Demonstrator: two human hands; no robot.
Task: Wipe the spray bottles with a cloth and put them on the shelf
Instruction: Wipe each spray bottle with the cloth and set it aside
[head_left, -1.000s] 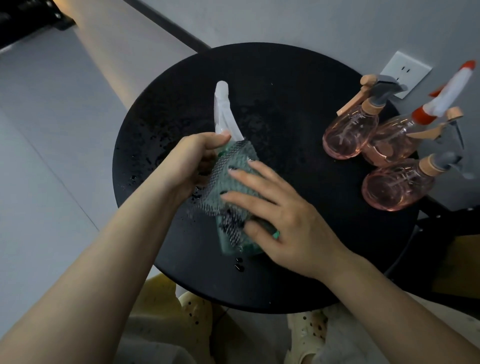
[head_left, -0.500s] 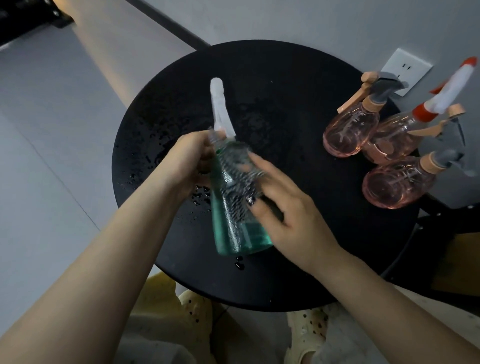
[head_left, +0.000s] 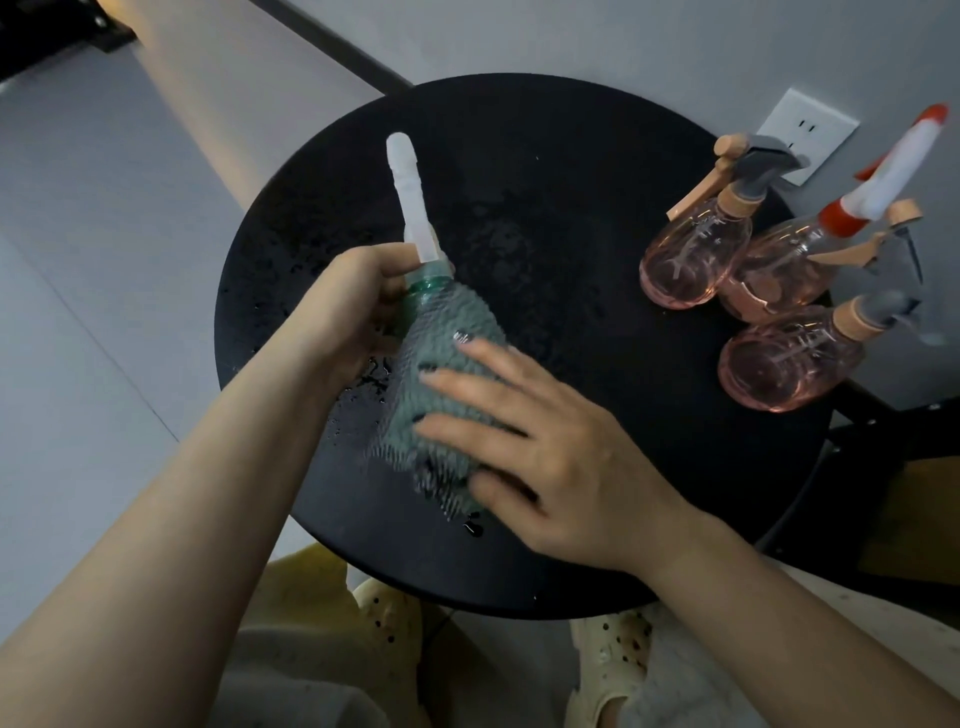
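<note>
The green spray bottle (head_left: 422, 291) is held above the near-left part of the round black table (head_left: 545, 171), between your two hands. Your left hand (head_left: 345, 306) grips it at the neck, fingers curled around the shoulder just below the sprayer. Your right hand (head_left: 550, 457) lies over the lower body, fingers straight and slightly spread, pressing the grey-green textured cloth (head_left: 441, 384) against the bottle.

The cloth covers nearly all of the body; only a band of translucent green plastic shows at the shoulder. The sprayer head (head_left: 410, 197) is white and elongated.

The long axis runs from near to far, tilted slightly left, with the sprayer head pointing away from you and the base toward you, hidden under cloth and palm.

Water droplets (head_left: 363, 379) lie on the table beneath the bottle. Three pink spray bottles (head_left: 691, 260) stand grouped at the right edge, one with a red-and-white sprayer, well apart from your hands. A wall socket (head_left: 810, 130) sits behind them.
</note>
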